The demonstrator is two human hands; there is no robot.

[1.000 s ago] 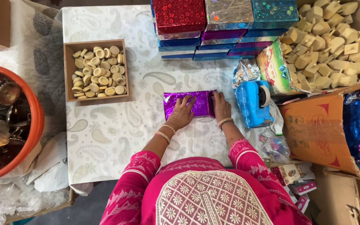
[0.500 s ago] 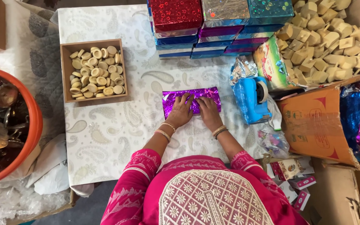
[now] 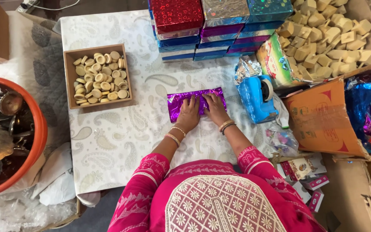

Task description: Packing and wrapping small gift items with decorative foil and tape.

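Both hands are pressing flat on a purple foil-wrapped box at the centre of the desk.

At far left an orange tub is sitting beside the paisley-covered desk; a wooden tray of round discs is lying upper left. The left hand and right hand are lying side by side, palms down, fingers spread, no grip closed, on the purple foil-wrapped box. A blue tape dispenser is standing just right; stacked shiny boxes are filling the top centre.
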